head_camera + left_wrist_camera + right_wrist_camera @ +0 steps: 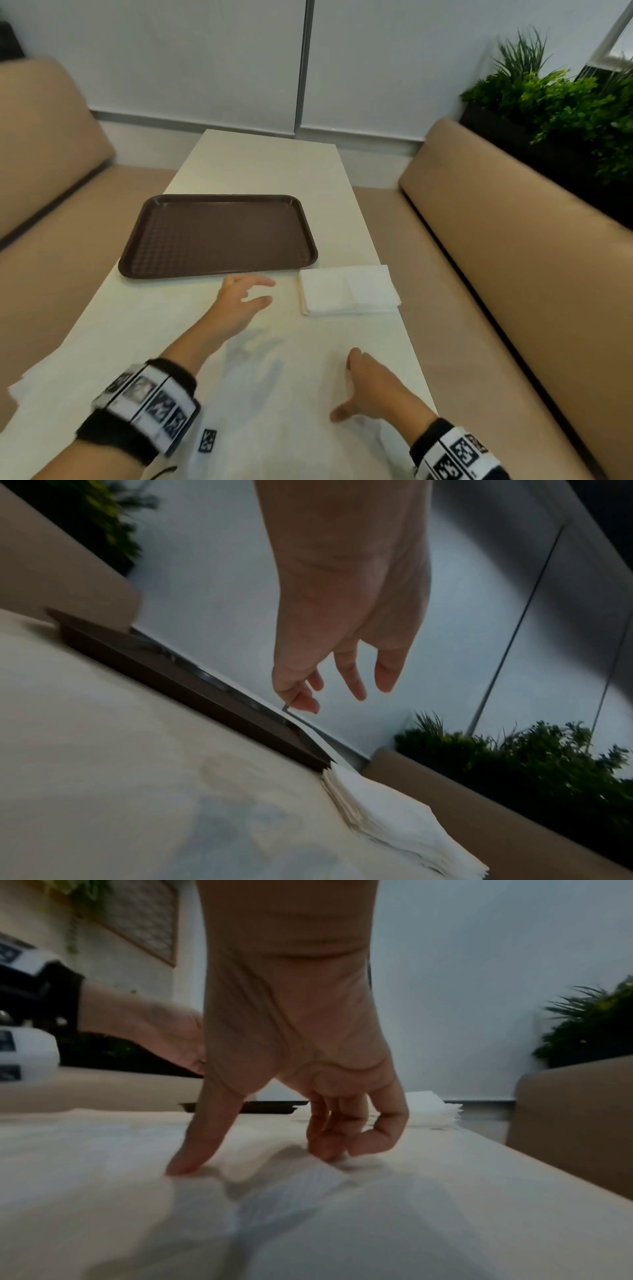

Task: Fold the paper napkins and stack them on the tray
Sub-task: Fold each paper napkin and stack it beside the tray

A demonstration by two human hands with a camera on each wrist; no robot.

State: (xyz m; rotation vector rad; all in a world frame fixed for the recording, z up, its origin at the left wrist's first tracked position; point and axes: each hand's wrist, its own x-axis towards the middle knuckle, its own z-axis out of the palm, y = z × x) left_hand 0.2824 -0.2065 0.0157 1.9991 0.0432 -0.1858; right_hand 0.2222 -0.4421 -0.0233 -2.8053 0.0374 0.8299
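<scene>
A brown tray (219, 233) lies empty in the middle of the pale table. To its right front sits a stack of white paper napkins (349, 291), also seen in the left wrist view (394, 813). My left hand (260, 291) hovers open above the table, just before the tray's front edge (192, 693) and left of the stack, holding nothing. A thin white napkin (274, 394) lies spread on the near table. My right hand (343, 386) rests on it, thumb and bent fingertips (329, 1153) pressing the sheet, which ripples between them (291, 1191).
Tan upholstered benches (513, 257) run along both long sides of the table. A dark planter with green plants (548, 113) stands behind the right bench. A grey-white wall closes the far end. The far half of the table (260, 164) is bare.
</scene>
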